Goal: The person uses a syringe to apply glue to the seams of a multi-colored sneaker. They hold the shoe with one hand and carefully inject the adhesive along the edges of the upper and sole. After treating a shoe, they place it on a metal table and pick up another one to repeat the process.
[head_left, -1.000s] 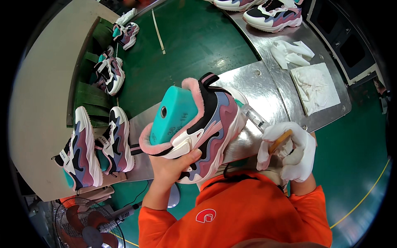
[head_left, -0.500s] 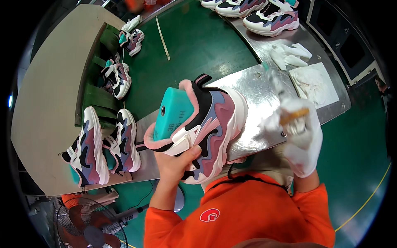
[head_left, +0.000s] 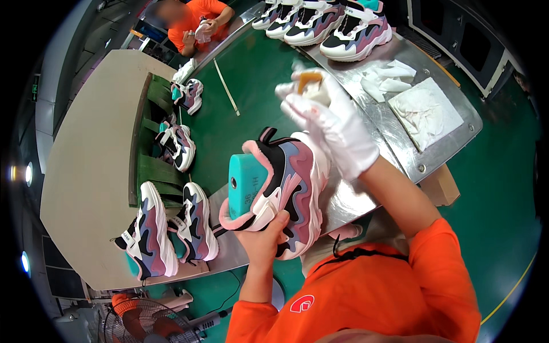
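Note:
My bare left hand (head_left: 262, 243) grips a sneaker (head_left: 297, 194) in white, pink, purple and black, thumb pressed on its side. The shoe is tilted, with its opening facing left and its sole to the right. A teal shoe last (head_left: 245, 184) fills the opening. My right hand (head_left: 340, 128), in a white glove, is raised just beyond the sneaker's heel and sole edge. Its fingers close round a small white thing with a brown-yellow band (head_left: 310, 83), smeared by motion, so its kind is unclear. Whether glove and shoe touch, I cannot tell.
Two matching sneakers (head_left: 150, 231) lean side by side at the left. More sit by green flaps (head_left: 157, 114) and on the metal table (head_left: 394, 131) at the far right. A white cloth pad (head_left: 426, 114) lies there. Across the green surface (head_left: 257, 86), a co-worker (head_left: 197, 23) handles something white.
My right hand has swung up and left from beside the metal table to near the sneaker's heel. The left hand still grips the shoe. The view has shifted, bringing the co-worker in.

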{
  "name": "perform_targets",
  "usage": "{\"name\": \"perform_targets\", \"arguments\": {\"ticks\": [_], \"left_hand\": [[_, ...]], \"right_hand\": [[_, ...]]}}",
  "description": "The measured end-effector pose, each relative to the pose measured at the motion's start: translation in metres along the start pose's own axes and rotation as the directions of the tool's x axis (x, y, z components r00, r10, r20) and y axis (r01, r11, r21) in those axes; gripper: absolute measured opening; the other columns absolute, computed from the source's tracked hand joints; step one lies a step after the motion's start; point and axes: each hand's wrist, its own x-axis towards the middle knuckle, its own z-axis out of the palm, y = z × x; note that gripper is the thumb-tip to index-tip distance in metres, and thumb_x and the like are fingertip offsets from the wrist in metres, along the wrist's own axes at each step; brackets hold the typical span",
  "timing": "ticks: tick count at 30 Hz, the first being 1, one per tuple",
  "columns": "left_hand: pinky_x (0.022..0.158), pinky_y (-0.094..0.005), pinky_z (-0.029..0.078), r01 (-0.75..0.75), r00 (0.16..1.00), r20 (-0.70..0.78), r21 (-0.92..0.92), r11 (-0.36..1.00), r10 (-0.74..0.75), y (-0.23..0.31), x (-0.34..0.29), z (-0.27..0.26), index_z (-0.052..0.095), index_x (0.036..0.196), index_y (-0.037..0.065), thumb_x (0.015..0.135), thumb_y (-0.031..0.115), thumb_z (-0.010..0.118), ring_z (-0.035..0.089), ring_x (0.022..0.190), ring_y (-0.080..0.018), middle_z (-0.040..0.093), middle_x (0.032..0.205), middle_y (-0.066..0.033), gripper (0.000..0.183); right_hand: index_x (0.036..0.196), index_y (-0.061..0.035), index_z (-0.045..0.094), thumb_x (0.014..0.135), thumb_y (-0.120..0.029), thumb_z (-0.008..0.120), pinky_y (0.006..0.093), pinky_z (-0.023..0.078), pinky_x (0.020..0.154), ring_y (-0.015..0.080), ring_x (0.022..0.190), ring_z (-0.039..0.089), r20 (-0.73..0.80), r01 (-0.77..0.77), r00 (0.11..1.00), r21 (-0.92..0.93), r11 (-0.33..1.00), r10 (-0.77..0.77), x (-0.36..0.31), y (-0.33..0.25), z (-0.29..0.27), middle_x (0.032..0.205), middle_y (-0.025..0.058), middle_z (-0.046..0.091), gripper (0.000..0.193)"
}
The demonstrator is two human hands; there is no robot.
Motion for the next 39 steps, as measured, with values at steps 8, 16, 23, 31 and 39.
{"name": "perform_targets", "arguments": {"ticks": [8, 16, 23, 31, 39], "left_hand": [[0.076, -0.0246, 0.047, -0.133, 0.991, -0.009, -0.051, 0.990, 0.132, -0.017, 0.097, -0.023, 0.056, 0.118, -0.005, 0.078, 0.010, 0.072, 0.059, 0.086, -0.0113, 0.062, 0.101, -0.0051, 0.046], [0.075, -0.0280, 0.049, -0.092, 0.962, -0.206, 0.385, 0.918, 0.182, -0.065, 0.301, -0.059, 0.059, 0.111, -0.005, 0.070, 0.015, 0.085, 0.062, 0.083, -0.0160, 0.067, 0.099, -0.0102, 0.053], [0.107, -0.0532, 0.031, 0.069, 0.794, -0.086, 0.996, 0.052, 0.602, -0.064, 0.352, -0.045, 0.031, 0.144, -0.001, 0.070, 0.040, 0.081, 0.034, 0.134, -0.0386, 0.037, 0.143, -0.0253, 0.099], [0.100, -0.0438, 0.043, -0.173, 0.971, 0.233, 0.558, 0.812, 0.047, -0.074, 0.499, 0.143, 0.046, 0.133, -0.008, 0.085, 0.061, 0.060, 0.046, 0.128, -0.0354, 0.048, 0.136, -0.0260, 0.085], [0.055, -0.0337, 0.051, 0.206, 0.977, 0.161, -0.523, 0.827, -0.142, -0.141, 0.570, 0.276, 0.058, 0.111, -0.007, 0.082, 0.034, 0.074, 0.067, 0.073, -0.0246, 0.067, 0.098, -0.0146, 0.053]], "right_hand": [[0.123, -0.0032, 0.047, 0.078, 0.006, 0.068, 0.0230, 0.051, 0.079, 0.0126, 0.095, 0.059, -0.251, 0.045, 0.950, -0.484, 0.874, -0.188, -0.031, -0.030, -0.065, 0.114, 0.0070, 0.053, 0.051], [0.121, -0.0046, 0.051, 0.069, -0.002, 0.077, 0.0245, 0.050, 0.068, 0.0119, 0.074, 0.060, -0.395, -0.277, 0.907, -0.822, 0.498, -0.148, -0.094, -0.024, -0.130, 0.091, 0.0077, 0.065, 0.058], [0.129, 0.0004, 0.046, 0.065, 0.004, 0.078, 0.0238, 0.050, 0.063, 0.0113, 0.068, 0.059, -0.288, -0.216, 0.945, -0.907, 0.361, -0.158, -0.090, -0.030, -0.134, 0.096, 0.0103, 0.065, 0.071], [0.128, 0.0022, 0.044, 0.065, 0.015, 0.058, 0.0246, 0.048, 0.057, 0.0168, 0.062, 0.057, -0.470, -0.268, 0.873, -0.681, 0.681, -0.127, -0.097, -0.023, -0.128, 0.097, 0.0187, 0.060, 0.065], [0.128, 0.0014, 0.043, 0.057, 0.010, 0.052, 0.0251, 0.048, 0.049, 0.0222, 0.058, 0.061, -0.641, -0.403, 0.750, -0.635, 0.659, -0.160, -0.097, -0.018, -0.127, 0.100, 0.0225, 0.058, 0.072]]}}
